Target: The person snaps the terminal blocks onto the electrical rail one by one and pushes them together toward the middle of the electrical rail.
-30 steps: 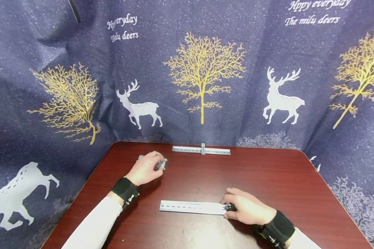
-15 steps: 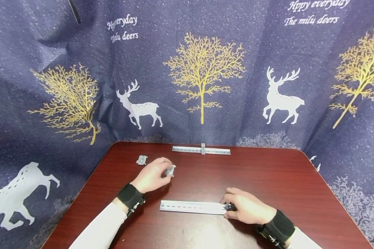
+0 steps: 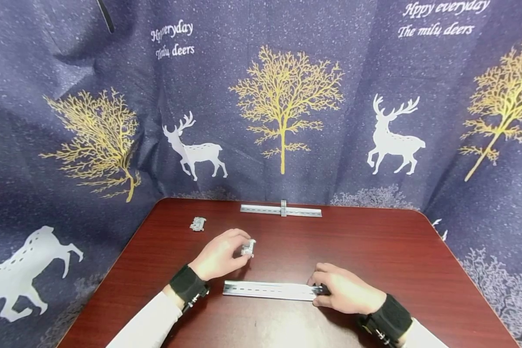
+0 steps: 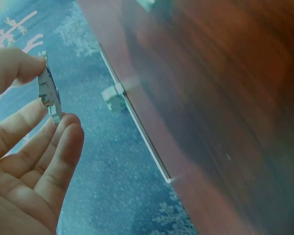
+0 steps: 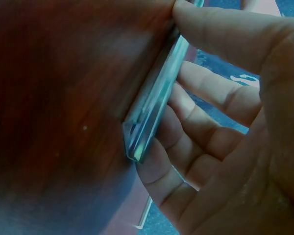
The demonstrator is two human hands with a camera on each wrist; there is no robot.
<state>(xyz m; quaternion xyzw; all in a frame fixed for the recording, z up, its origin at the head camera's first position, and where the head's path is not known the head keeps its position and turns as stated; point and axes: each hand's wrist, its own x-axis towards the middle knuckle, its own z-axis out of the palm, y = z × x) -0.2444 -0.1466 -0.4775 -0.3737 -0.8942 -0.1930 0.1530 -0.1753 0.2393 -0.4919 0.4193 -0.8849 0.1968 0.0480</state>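
My left hand [image 3: 221,256] pinches a small grey terminal block [image 3: 248,248] between thumb and fingers, above the middle-left of the table. In the left wrist view the terminal block [image 4: 49,90] shows edge-on, with the thumb on one end and fingertips at the other. A slotted metal DIN rail [image 3: 265,290] lies crosswise near the front. My right hand [image 3: 343,290] grips its right end. In the right wrist view the rail [image 5: 157,98] runs between the thumb on one side and the curled fingers on the other.
A second DIN rail [image 3: 261,209] with terminal blocks [image 3: 283,208] clipped at its middle lies along the back edge. Another loose terminal block [image 3: 197,224] rests at the back left of the reddish-brown table [image 3: 365,237]. A patterned curtain [image 3: 313,145] hangs behind.
My left hand has carried the terminal block right and toward the front rail, away from the loose terminal block, which it partly covered before. The right hand and front rail stay in place.
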